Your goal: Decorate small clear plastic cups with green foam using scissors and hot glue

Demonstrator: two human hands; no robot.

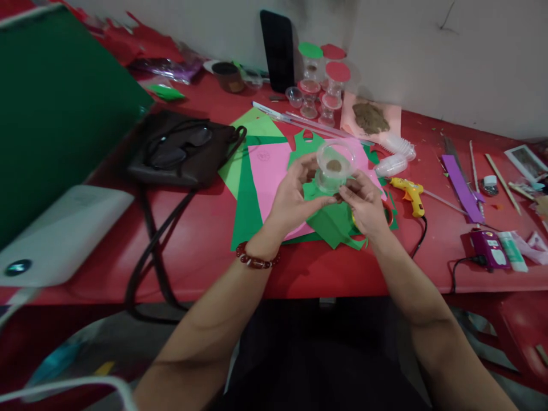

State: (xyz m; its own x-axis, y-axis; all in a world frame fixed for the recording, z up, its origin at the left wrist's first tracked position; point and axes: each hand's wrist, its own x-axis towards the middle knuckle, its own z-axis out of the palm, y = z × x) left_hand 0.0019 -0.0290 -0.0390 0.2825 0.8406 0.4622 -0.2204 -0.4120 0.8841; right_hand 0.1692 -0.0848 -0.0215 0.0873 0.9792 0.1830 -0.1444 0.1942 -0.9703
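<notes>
A clear plastic hourglass (326,162) made of two small cups joined end to end is between my hands, above the paper. Its wide round rim tilts toward me, and a little brown sand (334,166) shows inside. My left hand (294,193) grips it from the left, with the thumb stretched along its underside. My right hand (363,200) holds its lower right edge between thumb and fingers. Beneath lie a pink sheet (268,171) and cut green paper (331,228). Scissors with red and yellow handles (389,212) are partly hidden behind my right hand.
A yellow glue gun (409,193) lies right of the paper, near plastic bottles (391,164). Behind stand several finished hourglasses (333,105), a phone (277,51) and sand on pink paper (370,118). A brown bag (184,162) and a white power bank-like device (72,228) lie left.
</notes>
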